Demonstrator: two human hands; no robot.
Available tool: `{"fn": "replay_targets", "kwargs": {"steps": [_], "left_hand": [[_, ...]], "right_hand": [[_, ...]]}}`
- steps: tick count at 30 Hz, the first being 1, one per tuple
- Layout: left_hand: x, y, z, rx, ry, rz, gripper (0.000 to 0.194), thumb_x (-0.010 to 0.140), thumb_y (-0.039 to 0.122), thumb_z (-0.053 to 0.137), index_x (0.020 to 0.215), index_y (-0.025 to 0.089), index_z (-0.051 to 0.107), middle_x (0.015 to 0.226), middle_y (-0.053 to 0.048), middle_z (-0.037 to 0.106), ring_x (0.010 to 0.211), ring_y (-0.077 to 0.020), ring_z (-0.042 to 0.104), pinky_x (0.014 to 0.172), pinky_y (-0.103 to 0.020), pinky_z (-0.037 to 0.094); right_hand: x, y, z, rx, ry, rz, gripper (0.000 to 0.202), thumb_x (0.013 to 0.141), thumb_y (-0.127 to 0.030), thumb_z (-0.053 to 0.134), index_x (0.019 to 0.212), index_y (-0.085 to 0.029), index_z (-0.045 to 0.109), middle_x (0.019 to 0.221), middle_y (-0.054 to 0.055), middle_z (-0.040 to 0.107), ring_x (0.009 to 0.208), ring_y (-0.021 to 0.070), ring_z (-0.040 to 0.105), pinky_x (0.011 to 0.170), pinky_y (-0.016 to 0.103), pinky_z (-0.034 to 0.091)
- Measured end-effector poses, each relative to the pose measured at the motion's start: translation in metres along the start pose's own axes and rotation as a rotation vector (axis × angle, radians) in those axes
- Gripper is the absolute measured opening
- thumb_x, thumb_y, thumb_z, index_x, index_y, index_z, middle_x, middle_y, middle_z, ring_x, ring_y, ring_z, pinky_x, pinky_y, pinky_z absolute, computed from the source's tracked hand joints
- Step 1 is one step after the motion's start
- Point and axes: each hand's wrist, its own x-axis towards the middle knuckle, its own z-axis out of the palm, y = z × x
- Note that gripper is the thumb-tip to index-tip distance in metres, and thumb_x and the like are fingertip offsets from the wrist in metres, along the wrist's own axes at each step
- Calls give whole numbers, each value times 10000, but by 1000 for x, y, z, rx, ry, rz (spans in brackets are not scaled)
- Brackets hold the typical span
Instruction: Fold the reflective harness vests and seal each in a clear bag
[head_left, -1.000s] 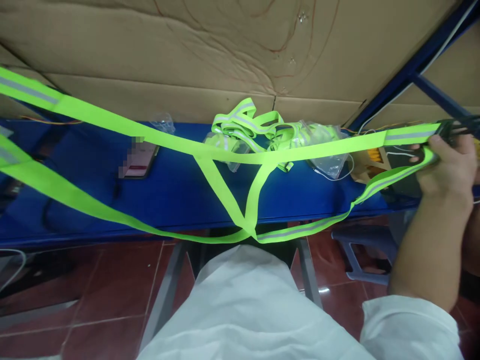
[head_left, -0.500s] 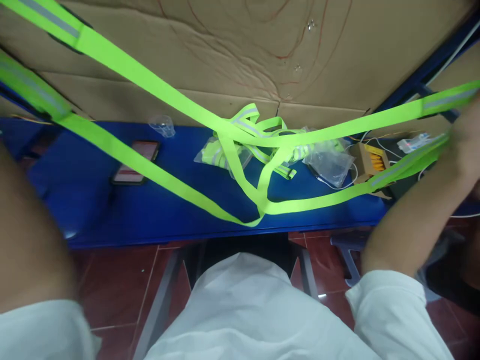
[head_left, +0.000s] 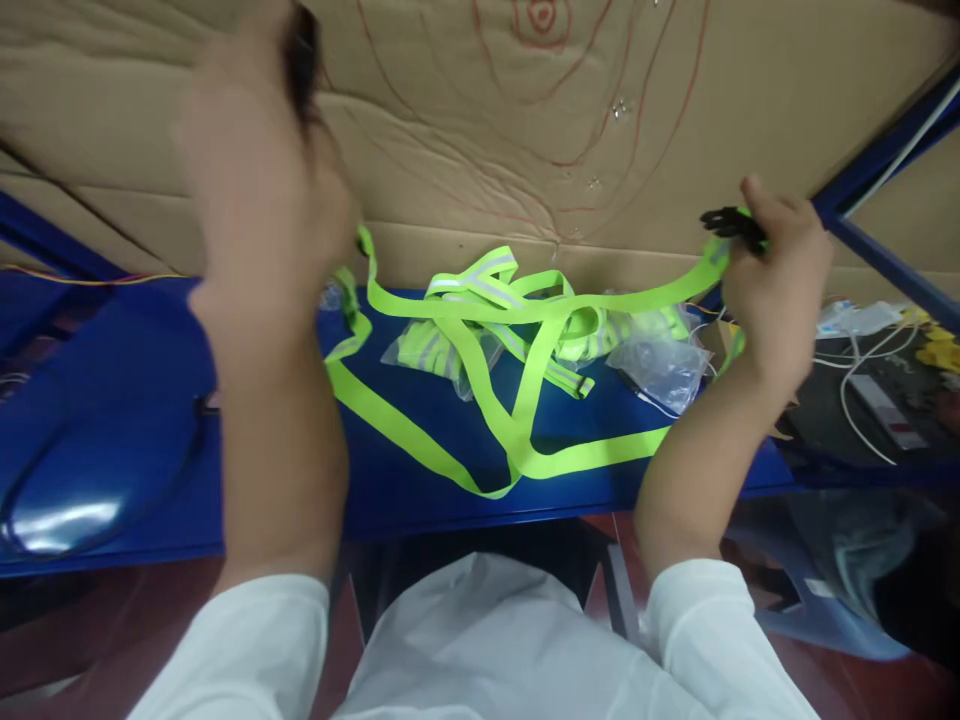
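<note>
A neon yellow-green reflective harness (head_left: 596, 458) of flat straps hangs in a loop between my two raised hands, its crossed middle low over the blue table. My left hand (head_left: 259, 170), blurred by motion, is closed on the harness's left end, with a black buckle (head_left: 302, 62) jutting from the fingers. My right hand (head_left: 784, 275) grips the other end, where a black prong buckle (head_left: 733, 228) sticks out beside the thumb. Behind the straps lies a pile of similar reflective straps (head_left: 491, 278), some in clear plastic bags (head_left: 660, 365).
Cardboard (head_left: 420, 130) with red curved lines stands behind the blue table (head_left: 142, 400). To the right are white cables (head_left: 851, 385), a dark flat device (head_left: 825, 420) and yellow pieces (head_left: 937, 350). A blue metal frame (head_left: 892, 255) slants at the right.
Both hands have come inward from the sides, and the harness straps, stretched taut before, now sag between them. The black buckles have come into view; my left forearm now covers the phone.
</note>
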Motion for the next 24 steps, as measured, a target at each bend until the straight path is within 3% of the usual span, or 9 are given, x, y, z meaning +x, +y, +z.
{"fn": "replay_targets", "kwargs": {"steps": [1, 2, 3, 5, 7, 12, 16, 21, 24], "left_hand": [[3, 23, -5, 3, -204, -188, 529, 1060, 250, 327, 1589, 218, 315, 1471, -53, 569, 1353, -297, 561, 1148, -532, 492], [5, 46, -11, -16, -320, -264, 544, 1063, 309, 327, 1604, 248, 315, 1491, -67, 559, 1358, -323, 555, 1132, -566, 491], [7, 67, -18, -61, -399, -225, 570, 1058, 322, 329, 1623, 256, 308, 1534, -82, 530, 1352, -345, 562, 1103, -569, 507], [8, 98, -29, -93, -436, -196, 617, 1020, 298, 363, 1632, 230, 324, 1547, -98, 527, 1294, -377, 599, 1044, -571, 530], [6, 113, -35, -108, -449, -179, 650, 1005, 285, 358, 1649, 221, 298, 1564, -92, 515, 1225, -361, 631, 999, -528, 543], [-1, 116, -30, -142, -507, -171, 667, 1019, 287, 306, 1677, 257, 203, 1622, -79, 444, 1113, -321, 652, 938, -492, 523], [-3, 115, -24, -232, -487, -166, 687, 1006, 257, 339, 1677, 216, 198, 1632, -117, 413, 1156, -347, 636, 950, -526, 505], [-9, 118, -12, -290, -352, -134, 643, 1007, 288, 335, 1649, 277, 292, 1544, -112, 519, 1132, -331, 662, 877, -446, 538], [-13, 121, -1, -250, -369, -130, 633, 1010, 276, 307, 1643, 255, 314, 1493, -132, 555, 1072, -314, 675, 819, -428, 544]], "right_hand": [[-1, -20, 6, -6, 28, -2, 786, 747, 114, 523, 1446, -224, 641, 1391, 143, 663, 1314, 256, 625, 1125, 414, 465], [-2, -40, 12, 7, 57, -14, 781, 758, 106, 483, 1436, -244, 651, 1363, 131, 663, 1292, 250, 629, 1104, 414, 478], [-3, -60, 18, 31, 69, -38, 740, 791, 77, 467, 1412, -270, 670, 1353, 116, 656, 1272, 246, 631, 1088, 417, 488], [-8, -92, 30, 93, 38, -132, 738, 800, 53, 443, 1406, -305, 665, 1376, 83, 627, 1298, 231, 597, 1101, 414, 484], [-15, -114, 40, 161, -5, -230, 768, 793, 52, 424, 1434, -319, 627, 1424, 67, 583, 1358, 212, 544, 1130, 399, 471], [-33, -137, 54, 290, 4, -329, 691, 877, 34, 375, 1499, -216, 544, 1483, 120, 500, 1443, 214, 450, 1212, 416, 394], [-41, -148, 56, 242, 14, -290, 670, 927, 5, 360, 1489, -321, 525, 1497, 81, 495, 1456, 212, 438, 1195, 436, 430], [-46, -156, 62, 240, -12, -226, 676, 892, 27, 362, 1480, -268, 522, 1489, 109, 476, 1466, 243, 431, 1195, 479, 433], [-47, -156, 67, 253, -13, -160, 697, 860, 49, 370, 1477, -241, 515, 1502, 125, 459, 1458, 254, 431, 1186, 480, 436]]}}
